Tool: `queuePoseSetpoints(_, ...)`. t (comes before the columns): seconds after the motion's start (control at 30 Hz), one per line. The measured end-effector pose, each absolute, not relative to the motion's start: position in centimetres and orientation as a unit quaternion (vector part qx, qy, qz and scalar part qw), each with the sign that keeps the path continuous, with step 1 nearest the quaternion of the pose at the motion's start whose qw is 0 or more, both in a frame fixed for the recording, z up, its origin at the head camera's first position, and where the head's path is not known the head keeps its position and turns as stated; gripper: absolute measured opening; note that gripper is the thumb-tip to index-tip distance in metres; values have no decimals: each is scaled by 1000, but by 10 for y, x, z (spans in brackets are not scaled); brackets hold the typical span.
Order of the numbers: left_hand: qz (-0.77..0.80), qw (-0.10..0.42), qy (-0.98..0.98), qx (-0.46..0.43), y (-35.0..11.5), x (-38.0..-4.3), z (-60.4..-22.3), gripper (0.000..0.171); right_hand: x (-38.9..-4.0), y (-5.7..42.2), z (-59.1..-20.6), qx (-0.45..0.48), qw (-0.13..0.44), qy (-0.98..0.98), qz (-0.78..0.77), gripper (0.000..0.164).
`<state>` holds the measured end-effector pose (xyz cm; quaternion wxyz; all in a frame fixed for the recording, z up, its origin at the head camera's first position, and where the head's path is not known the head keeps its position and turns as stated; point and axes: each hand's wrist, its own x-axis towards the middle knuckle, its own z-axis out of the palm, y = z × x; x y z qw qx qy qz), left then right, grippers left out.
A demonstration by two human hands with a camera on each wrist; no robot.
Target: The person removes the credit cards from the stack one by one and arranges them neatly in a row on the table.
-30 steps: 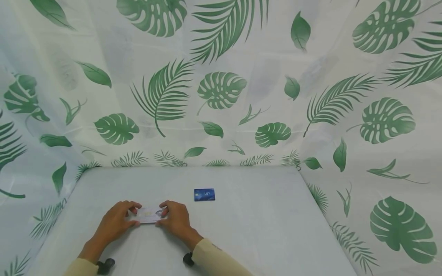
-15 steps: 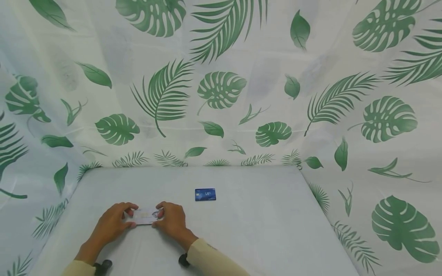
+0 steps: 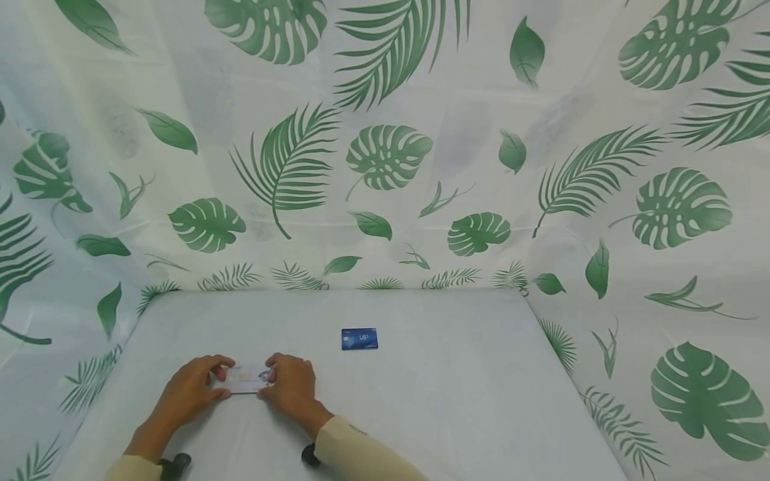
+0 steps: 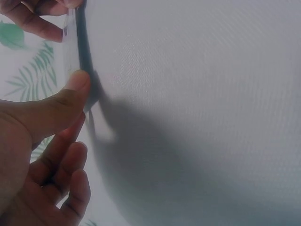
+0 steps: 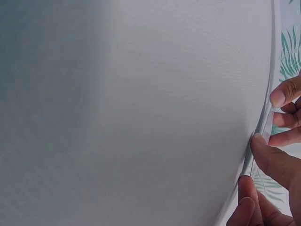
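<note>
A pale card (image 3: 245, 379) with faint print and a small dark picture near its right end is at the left of the white table. Its left end is pinched by my left hand (image 3: 188, 391), the thumb on the near edge and fingers on the far edge. My right hand (image 3: 293, 385) pinches the right end in the same way. The left wrist view shows the card (image 4: 71, 47) nearly edge-on, with the left thumb (image 4: 79, 82) against it. Whether the card touches the table or is slightly raised, I cannot tell.
A blue card (image 3: 359, 339) marked VIP lies farther back, right of my hands. The white table (image 3: 451, 394) ends at a leaf-printed sheet (image 3: 385, 220) behind it and on both sides.
Both hands have slid a little to the left together, carrying the pale card along between them. The blue card stays in place on the table.
</note>
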<state>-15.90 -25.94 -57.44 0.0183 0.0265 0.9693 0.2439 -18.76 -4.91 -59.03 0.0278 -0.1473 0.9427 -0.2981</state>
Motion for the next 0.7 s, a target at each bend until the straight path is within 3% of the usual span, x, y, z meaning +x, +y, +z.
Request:
queuePoseSetpoints(0.27,239,40,970,11,-261,-160,-574,53,-186,-54,-589,-153,22,946,-284,46)
queuePoseSetpoints(0.7,243,10,969,37,-263,-154,-580,54,-187,-57,-588,-150,16,959,-240,45)
